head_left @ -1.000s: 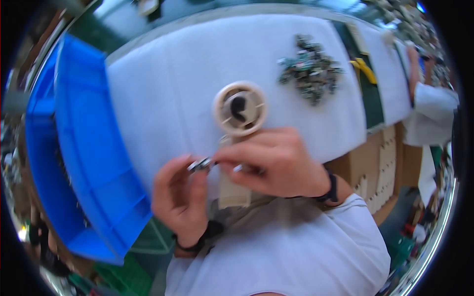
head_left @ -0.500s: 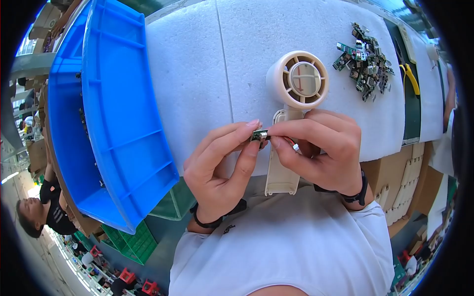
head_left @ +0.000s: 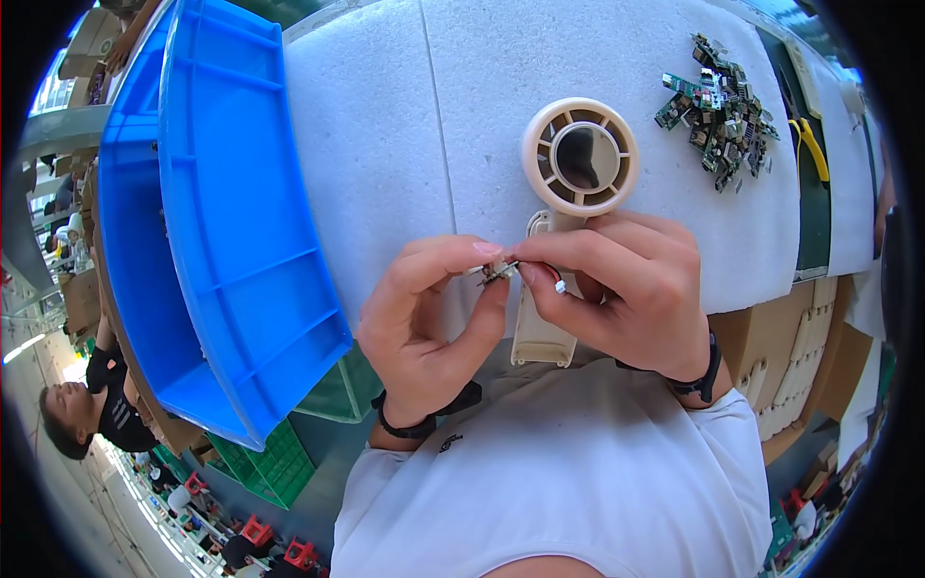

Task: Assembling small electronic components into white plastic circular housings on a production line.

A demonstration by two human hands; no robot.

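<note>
My left hand (head_left: pixel 414 323) pinches a small green circuit board (head_left: pixel 498 273) between thumb and fingers, tilted nearly edge-on. My right hand (head_left: pixel 631 289) is closed at the board's right side, its thumb and forefinger pinching thin red and black wires (head_left: pixel 553 272). A small white connector (head_left: pixel 560 286) hangs at the wires' end. Where the wires meet the board is covered by fingertips. Just beyond lies a cream handheld fan (head_left: pixel 530 159), its round head facing up with a shiny centre disc. Its opened handle (head_left: pixel 544 332) runs toward me beneath my hands, partly hidden by them.
White foam sheeting (head_left: pixel 376 116) covers the table. Several loose circuit boards (head_left: pixel 723 116) are heaped at the far right, near yellow-handled pliers (head_left: pixel 811 152). A large blue bin (head_left: pixel 246 222) stands at the left, and a cardboard box (head_left: pixel 785 356) of cream parts at the lower right.
The circuit board has been turned from showing its face and metal socket to nearly edge-on. The white connector has swung slightly left and stays beside my right thumb.
</note>
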